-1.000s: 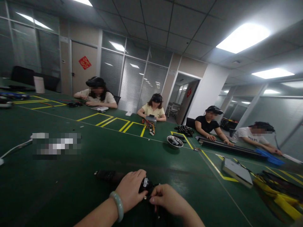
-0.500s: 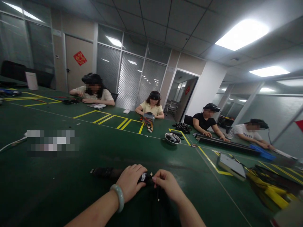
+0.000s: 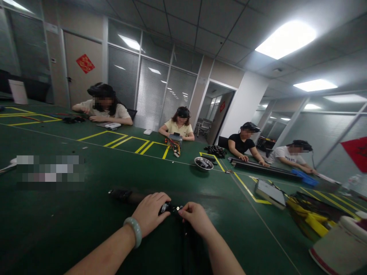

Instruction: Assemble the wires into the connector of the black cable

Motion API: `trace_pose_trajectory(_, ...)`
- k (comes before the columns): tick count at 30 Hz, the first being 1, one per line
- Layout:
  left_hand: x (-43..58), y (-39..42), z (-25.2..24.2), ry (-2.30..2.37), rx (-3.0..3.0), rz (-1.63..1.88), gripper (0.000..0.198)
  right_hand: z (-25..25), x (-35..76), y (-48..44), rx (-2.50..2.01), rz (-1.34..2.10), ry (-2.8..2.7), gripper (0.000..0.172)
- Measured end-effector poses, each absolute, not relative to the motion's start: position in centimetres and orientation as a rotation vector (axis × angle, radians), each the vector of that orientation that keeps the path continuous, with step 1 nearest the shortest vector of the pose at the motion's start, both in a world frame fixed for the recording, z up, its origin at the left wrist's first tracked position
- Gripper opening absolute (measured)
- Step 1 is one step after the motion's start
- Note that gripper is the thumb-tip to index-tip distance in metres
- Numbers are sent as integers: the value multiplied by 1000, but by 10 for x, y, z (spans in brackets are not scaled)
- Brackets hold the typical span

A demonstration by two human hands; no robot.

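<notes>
A long black rod-like thing (image 3: 126,195) lies across the green table in front of me, its exact kind unclear. My left hand (image 3: 151,208), with a pale green bangle at the wrist, is closed over it near a white label. Thumb and fingers of my right hand (image 3: 195,216) pinch a small dark part at its right end, beside a shiny metal piece (image 3: 178,208). From there a thin dark strip or rod (image 3: 185,235) runs toward me between my forearms; its shape is hard to make out.
Ahead stands a metal bowl (image 3: 203,163) of dark parts, near a pile of black pieces (image 3: 215,151). To the right are a grey box (image 3: 270,193), a yellow-and-black bag (image 3: 312,217) and a white bucket (image 3: 341,244). Several people in headgear sit around the table (image 3: 94,217).
My view has shifted slightly, bringing the bucket at right further into frame. Both hands keep their hold, and my right fingers sit closer to the shiny metal piece.
</notes>
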State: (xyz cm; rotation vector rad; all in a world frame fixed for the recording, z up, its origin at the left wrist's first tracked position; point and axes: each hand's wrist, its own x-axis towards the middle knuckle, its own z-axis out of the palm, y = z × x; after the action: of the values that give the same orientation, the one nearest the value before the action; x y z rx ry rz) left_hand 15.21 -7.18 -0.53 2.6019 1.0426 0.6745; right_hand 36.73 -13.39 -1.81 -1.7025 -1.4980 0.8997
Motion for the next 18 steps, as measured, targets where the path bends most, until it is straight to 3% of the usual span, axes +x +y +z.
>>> trace_pose_trajectory(4, 160, -78, -7, 968, 2689, 642, 40, -21, 367, -133, -1763, 753, -1601, 11)
trace_pose_trajectory(18, 181, -77, 11, 1036, 2727, 438, 17, -22, 359, -135, -1877, 459, -1719, 2)
